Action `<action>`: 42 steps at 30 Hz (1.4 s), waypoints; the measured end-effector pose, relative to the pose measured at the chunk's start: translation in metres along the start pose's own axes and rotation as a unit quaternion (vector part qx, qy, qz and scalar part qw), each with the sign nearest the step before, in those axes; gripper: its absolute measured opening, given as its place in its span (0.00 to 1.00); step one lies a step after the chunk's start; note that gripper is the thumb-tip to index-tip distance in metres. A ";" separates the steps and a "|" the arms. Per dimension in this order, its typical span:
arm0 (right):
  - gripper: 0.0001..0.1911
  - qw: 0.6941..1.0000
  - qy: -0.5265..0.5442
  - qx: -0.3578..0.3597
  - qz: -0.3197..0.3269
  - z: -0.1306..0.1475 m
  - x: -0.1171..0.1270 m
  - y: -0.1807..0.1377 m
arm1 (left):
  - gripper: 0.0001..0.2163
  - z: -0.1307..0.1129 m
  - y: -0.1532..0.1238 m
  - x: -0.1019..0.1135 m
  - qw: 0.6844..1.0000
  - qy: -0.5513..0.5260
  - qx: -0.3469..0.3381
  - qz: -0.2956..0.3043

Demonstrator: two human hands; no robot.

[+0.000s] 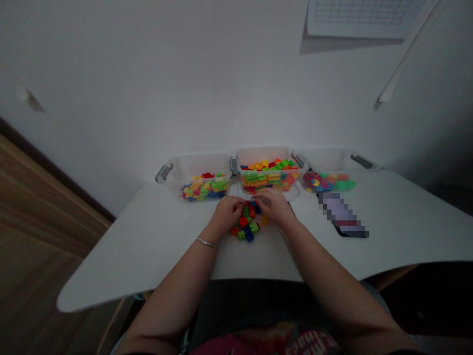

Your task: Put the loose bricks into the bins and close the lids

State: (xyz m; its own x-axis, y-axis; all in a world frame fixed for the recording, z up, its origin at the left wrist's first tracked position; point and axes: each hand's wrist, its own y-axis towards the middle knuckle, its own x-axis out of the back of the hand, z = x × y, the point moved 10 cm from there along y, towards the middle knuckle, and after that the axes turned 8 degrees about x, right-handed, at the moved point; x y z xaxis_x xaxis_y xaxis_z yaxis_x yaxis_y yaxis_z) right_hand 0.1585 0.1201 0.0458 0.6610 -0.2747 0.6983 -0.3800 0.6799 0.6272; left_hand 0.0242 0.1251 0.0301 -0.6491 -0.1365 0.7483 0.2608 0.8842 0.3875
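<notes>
On the white table, a small pile of plastic building bricks [244,223] in red, green, blue and orange lies between my hands. My left hand [227,214] curls at the pile's left far edge, its thumb and fingers pinched on a small building brick mostly hidden by the fingertips. Opposite it, my right hand [275,206] is bent inward with the fingers pinched, also on a brick that I can barely see. The two sets of fingertips are close together, just in front of the middle bin [266,173], which is full of bricks.
A clear bin [199,165] with colourful small pieces stands on the left, and another clear bin [325,160] with round and mixed pieces on the right. A phone [342,214] lies right of my right hand. Behind the bins rises a white wall [185,74].
</notes>
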 end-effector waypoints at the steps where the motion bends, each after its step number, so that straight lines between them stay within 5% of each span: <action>1: 0.11 1.000 0.007 -0.004 0.018 -0.005 -0.006 -0.004 | 0.09 0.000 0.000 0.000 1.000 0.002 0.002 0.001; 13: 0.14 0.997 -0.024 -0.070 -0.025 -0.047 -0.005 -0.034 | 0.09 0.003 0.000 -0.001 1.000 0.007 0.011 0.004; 25: 0.13 0.991 -0.047 -0.107 -0.064 -0.048 0.004 -0.036 | 0.09 0.001 0.000 0.003 1.000 0.008 0.006 0.001; 32: 0.12 0.969 0.024 -0.157 -0.190 -0.058 0.025 -0.043 | 0.09 0.002 0.000 0.000 1.000 0.007 0.006 0.007; 38: 0.11 0.951 0.070 -0.116 -0.279 -0.038 0.070 -0.008 | 0.10 0.004 -0.002 0.004 1.000 0.009 0.002 0.005; 42: 0.11 0.954 0.039 -0.099 -0.280 -0.032 0.093 0.030 | 0.09 0.009 -0.005 0.005 1.000 0.009 0.004 0.004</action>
State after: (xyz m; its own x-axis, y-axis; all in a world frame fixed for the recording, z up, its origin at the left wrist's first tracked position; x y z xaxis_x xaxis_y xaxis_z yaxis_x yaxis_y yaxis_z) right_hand 0.2299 0.1364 0.1184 0.7734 -0.5867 0.2399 0.1714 0.5580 0.8120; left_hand 0.0129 0.1241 0.0274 -0.6346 -0.1367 0.7607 0.2608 0.8886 0.3773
